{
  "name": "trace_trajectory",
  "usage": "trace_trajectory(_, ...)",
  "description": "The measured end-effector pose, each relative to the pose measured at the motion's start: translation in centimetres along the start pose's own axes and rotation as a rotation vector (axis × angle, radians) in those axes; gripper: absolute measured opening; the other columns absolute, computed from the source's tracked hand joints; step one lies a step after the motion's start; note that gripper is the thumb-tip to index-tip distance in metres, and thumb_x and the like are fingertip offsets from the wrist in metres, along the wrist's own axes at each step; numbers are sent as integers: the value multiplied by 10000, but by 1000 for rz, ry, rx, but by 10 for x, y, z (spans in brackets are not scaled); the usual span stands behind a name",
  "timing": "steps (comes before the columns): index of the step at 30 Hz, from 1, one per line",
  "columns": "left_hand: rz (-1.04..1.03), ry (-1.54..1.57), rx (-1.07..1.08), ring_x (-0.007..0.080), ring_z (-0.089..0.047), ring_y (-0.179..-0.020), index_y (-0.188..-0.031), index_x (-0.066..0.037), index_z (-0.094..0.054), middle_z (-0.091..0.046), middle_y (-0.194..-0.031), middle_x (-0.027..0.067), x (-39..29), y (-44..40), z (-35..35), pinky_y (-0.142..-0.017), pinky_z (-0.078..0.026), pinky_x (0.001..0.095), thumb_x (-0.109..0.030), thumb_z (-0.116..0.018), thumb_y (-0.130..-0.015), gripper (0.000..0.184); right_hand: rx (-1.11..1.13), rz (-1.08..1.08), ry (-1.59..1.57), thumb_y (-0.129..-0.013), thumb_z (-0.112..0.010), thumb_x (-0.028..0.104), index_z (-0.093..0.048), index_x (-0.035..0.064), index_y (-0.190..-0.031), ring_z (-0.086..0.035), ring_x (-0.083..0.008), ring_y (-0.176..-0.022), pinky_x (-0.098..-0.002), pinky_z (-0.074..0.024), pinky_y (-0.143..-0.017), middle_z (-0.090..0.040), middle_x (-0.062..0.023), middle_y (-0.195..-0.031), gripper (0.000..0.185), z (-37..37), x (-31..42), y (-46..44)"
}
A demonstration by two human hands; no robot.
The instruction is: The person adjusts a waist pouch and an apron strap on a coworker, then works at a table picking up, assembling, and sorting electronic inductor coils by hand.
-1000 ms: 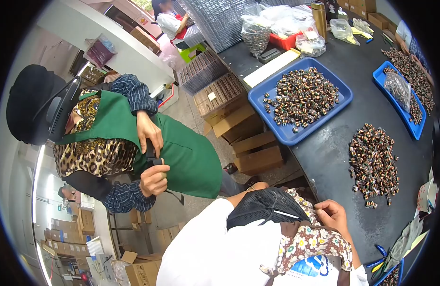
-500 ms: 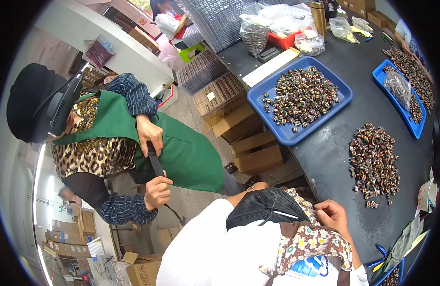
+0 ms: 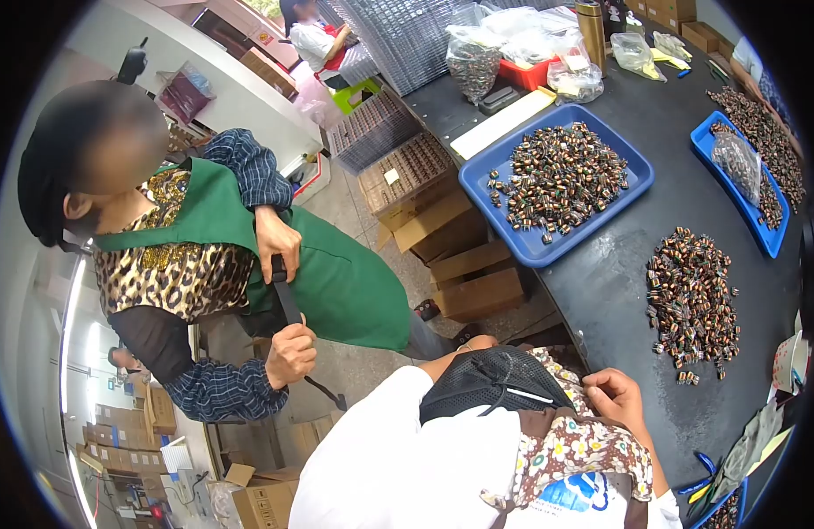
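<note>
My right hand (image 3: 613,397) rests at the black table's near edge, beside my floral apron (image 3: 592,454). Its fingers are curled, and I cannot see whether they hold anything. Of my left hand (image 3: 483,344) only a bit shows past a black mesh item (image 3: 495,381) at my front; the fingers are hidden. Ahead of me on the black table (image 3: 601,273) lies a pile of small striped metallic parts (image 3: 691,304). A blue tray (image 3: 532,254) behind it holds more such parts.
A person in a green apron (image 3: 354,291) stands at the left, both hands on a black strap (image 3: 288,302). Open cardboard boxes (image 3: 479,294) stand beside the table. Farther back are a second blue tray (image 3: 771,240), plastic bags (image 3: 474,66) and a gold bottle (image 3: 590,35).
The person in the green apron has turned their head and moved their hands apart along the black strap. My right hand and the parts on the table have not moved.
</note>
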State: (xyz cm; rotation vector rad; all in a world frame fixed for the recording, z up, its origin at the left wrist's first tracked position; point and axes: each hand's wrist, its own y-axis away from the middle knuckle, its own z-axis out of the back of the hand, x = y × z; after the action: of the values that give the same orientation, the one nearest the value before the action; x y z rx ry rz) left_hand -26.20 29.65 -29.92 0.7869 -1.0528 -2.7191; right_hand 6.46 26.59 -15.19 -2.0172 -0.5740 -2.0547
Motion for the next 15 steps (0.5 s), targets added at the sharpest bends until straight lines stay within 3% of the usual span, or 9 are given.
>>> trace_trajectory(15,-132,66,-91,330,-607,-918,-924,-30,-660,-646,-949,185,14,1,-14,-798,-458,393,-302,-560,-787,320,1,-31,-40,-828,-574,6,-606,-15,-890,-512,-63,-671,-205,-411,-589,-550,-6,-796,73,-1,-4,0)
